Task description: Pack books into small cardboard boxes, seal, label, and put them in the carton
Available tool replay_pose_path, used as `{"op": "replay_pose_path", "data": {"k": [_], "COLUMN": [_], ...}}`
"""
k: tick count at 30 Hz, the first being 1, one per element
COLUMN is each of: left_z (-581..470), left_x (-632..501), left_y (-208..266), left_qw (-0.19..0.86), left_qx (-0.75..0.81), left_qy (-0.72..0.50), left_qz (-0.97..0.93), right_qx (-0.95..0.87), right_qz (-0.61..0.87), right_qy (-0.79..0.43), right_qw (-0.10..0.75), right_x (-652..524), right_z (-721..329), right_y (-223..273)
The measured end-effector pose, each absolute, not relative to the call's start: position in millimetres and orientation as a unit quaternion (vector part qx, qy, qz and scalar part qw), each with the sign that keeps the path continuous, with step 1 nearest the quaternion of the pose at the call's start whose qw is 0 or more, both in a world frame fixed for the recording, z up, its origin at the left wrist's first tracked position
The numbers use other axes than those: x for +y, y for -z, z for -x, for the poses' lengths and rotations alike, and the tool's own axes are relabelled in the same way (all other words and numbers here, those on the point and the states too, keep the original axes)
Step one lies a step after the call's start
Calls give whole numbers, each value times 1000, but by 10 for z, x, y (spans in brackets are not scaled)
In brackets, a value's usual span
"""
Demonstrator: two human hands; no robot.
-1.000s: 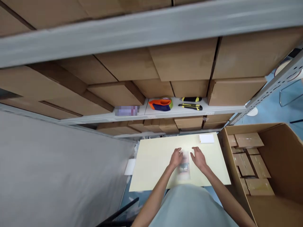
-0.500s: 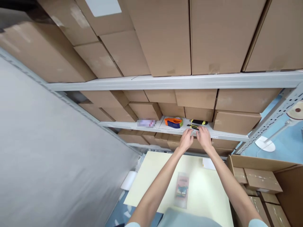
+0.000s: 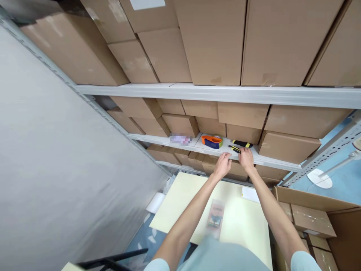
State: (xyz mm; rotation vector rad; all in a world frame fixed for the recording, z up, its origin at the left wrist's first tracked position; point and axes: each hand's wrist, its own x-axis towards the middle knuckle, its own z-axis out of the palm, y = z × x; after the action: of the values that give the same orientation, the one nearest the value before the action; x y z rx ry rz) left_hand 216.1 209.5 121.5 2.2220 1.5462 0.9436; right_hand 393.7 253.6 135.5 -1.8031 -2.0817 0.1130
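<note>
My right hand (image 3: 246,158) is at the front of the middle shelf, fingers closed on the near end of a slim black-and-yellow utility knife (image 3: 234,149). The knife's other end points left over the white shelf board. My left hand (image 3: 223,165) hangs just in front of the shelf edge, a short way left of it, its slightly curled fingers apart and holding nothing. Behind the slim knife lies a bigger black-and-yellow utility knife (image 3: 241,143). An orange and dark-blue tape dispenser (image 3: 212,141) sits to their left.
Cardboard boxes (image 3: 211,41) fill the shelves above and below. Under my arms a cream table (image 3: 242,226) bears a blurred clear-wrapped packet (image 3: 215,218) and a white item (image 3: 250,194). An open carton (image 3: 316,197) of boxes stands right, a grey wall (image 3: 56,169) left.
My right hand has shifted slightly right, away from my left hand, widening the gap between them. The view has turned a little, and more of the floor shows at lower left.
</note>
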Motion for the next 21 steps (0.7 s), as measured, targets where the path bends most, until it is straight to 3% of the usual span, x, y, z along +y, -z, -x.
{"op": "replay_pose_path", "data": {"k": [11,21], "left_z": [-1722,-900], "left_x": [1621,1099], "left_y": [-200,1024], "left_qw": [236,323], "left_qx": [609,645], "left_qy": [-179,23], "left_qz": [-736,-693], "right_qx": [-698,-658], "right_qz": [658,699], "right_qy": [-37,-198], "right_qw": [281,200], "right_x": [1768,884], "right_z": [-3783,-2965], "right_y": [-830,517]}}
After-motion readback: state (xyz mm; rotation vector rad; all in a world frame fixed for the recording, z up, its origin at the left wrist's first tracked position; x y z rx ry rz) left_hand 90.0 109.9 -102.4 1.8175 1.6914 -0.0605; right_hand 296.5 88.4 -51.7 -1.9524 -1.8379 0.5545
